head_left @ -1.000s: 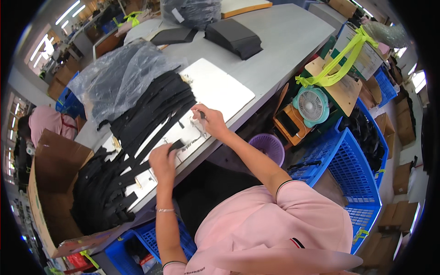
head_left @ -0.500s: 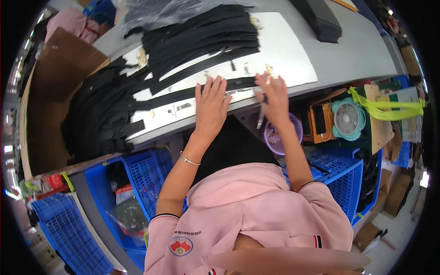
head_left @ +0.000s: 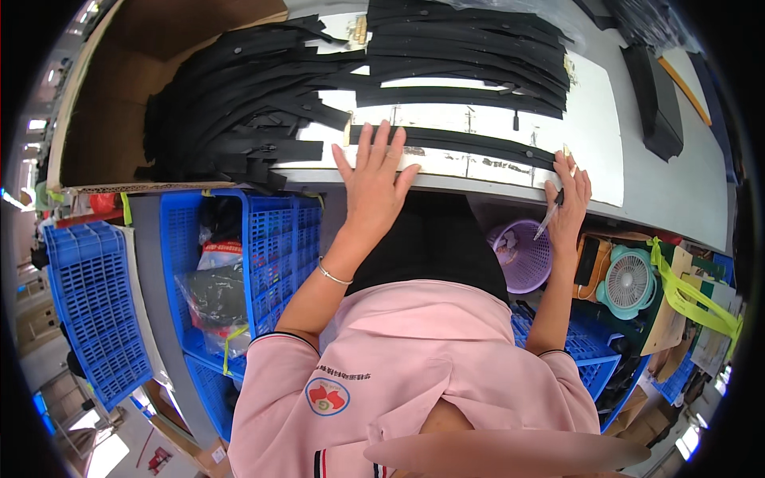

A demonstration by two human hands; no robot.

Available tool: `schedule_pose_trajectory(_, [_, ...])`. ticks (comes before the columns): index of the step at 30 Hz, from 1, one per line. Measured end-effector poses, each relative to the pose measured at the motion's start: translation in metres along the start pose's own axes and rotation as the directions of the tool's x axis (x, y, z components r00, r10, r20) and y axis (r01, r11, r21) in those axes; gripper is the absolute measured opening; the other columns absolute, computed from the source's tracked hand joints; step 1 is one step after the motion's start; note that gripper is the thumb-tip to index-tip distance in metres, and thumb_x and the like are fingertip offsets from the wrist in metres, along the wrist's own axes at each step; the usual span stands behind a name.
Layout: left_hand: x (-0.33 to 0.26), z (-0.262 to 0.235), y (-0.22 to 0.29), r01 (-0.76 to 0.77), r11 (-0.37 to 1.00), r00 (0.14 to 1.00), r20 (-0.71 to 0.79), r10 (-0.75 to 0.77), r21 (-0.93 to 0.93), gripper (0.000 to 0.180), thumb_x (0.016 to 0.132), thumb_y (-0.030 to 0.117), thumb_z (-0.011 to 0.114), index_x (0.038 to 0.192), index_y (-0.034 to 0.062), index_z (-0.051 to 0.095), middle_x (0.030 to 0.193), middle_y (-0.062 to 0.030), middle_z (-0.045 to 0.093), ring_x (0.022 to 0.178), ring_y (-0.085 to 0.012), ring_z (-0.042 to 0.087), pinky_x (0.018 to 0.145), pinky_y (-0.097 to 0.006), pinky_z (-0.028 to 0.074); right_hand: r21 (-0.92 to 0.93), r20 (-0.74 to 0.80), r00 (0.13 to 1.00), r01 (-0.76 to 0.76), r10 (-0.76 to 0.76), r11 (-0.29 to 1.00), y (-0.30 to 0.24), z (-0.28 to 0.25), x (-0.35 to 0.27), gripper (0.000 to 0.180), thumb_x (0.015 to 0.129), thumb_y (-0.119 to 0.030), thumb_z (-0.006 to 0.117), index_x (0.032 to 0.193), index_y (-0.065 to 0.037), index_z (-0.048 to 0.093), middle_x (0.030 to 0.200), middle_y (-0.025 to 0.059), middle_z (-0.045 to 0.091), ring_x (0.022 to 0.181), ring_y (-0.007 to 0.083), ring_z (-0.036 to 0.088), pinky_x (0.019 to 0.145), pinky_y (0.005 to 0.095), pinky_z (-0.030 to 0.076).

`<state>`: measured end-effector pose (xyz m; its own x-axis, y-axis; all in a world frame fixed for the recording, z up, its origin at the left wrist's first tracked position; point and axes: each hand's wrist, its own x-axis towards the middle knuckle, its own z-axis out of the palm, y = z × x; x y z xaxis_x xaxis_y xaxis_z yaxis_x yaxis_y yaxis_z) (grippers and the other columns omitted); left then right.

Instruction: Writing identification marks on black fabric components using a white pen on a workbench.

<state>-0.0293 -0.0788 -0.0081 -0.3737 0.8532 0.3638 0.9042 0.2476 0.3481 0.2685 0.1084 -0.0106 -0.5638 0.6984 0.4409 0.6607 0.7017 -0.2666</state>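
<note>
A long black zipper lies straight across a white board near the table's front edge. My left hand is open, with fingers spread and fingertips pressing at the zipper's left end. At the other end, the fingertips of my right hand touch the tape. That hand is curled round a slim pen with a pale barrel, which points down toward me. Dark marks and bits of tape show on the board. Beyond it, several black zippers lie side by side on the same board.
A cardboard box at the left has a heap of black zippers spilling over it. Blue crates stand below the table. A purple basket and a small teal fan sit at the right. A black angular object rests on the table.
The view has shifted, so the table sits further right and higher. My right hand has turned at the zipper's right end, pen still in it. My left hand has moved to the left end.
</note>
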Motion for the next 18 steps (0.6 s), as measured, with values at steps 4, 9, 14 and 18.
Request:
schedule_pose_trajectory(4, [-0.003, -0.008, -0.019, 0.065, 0.998, 0.997, 0.037, -0.064, -0.003, 0.061, 0.1, 0.036, 0.066, 0.154, 0.0117, 0.05, 0.16, -0.0121, 0.045, 0.153, -0.0324, 0.034, 0.122, -0.066, 0.005, 0.023, 0.016, 1.0, -0.001, 0.001, 1.0, 0.0, 0.0, 0.003, 0.04, 0.095, -0.014, 0.071, 0.134, -0.011, 0.062, 0.147, 0.0011, 0.061, 0.142, 0.0243, 0.05, 0.124, 0.0448, 0.028])
schedule_pose_trajectory(9, [-0.001, -0.006, -0.02, 0.071, 0.996, 0.998, 0.006, -0.07, -0.05, 0.065, 0.1, 0.038, 0.066, 0.154, 0.0085, 0.047, 0.159, -0.0117, 0.047, 0.152, -0.0304, 0.037, 0.123, -0.064, 0.007, 0.139, -0.076, 0.996, -0.038, 0.049, 0.99, -0.028, -0.001, 0.02, 0.036, 0.101, -0.015, 0.064, 0.136, -0.011, 0.062, 0.148, 0.0038, 0.06, 0.14, 0.0266, 0.052, 0.122, 0.043, 0.031])
schedule_pose_trajectory(14, [0.0, -0.007, -0.018, 0.052, 0.998, 0.997, -0.052, -0.053, -0.024, 0.066, 0.095, 0.039, 0.072, 0.148, 0.0057, 0.053, 0.153, -0.0124, 0.053, 0.148, -0.0341, 0.041, 0.121, -0.066, 0.013, 0.715, 0.222, 0.936, -0.348, 0.274, 0.607, -0.108, 0.014, 0.058, 0.032, 0.107, -0.021, 0.058, 0.134, -0.006, 0.065, 0.127, 0.0125, 0.071, 0.101, 0.0184, 0.07, 0.095, 0.0348, 0.053])
schedule_pose_trajectory(18, [-0.002, -0.007, -0.019, 0.071, 0.997, 0.996, -0.061, -0.072, -0.017, 0.067, 0.092, 0.039, 0.074, 0.147, 0.0056, 0.055, 0.152, -0.0117, 0.054, 0.149, -0.0364, 0.038, 0.121, -0.065, 0.015, 0.849, 0.286, 0.945, -0.327, 0.161, 0.414, -0.171, 0.038, 0.089, 0.025, 0.104, -0.023, 0.063, 0.112, -0.002, 0.074, 0.102, 0.0057, 0.073, 0.084, 0.009, 0.065, 0.072, 0.0254, 0.051])
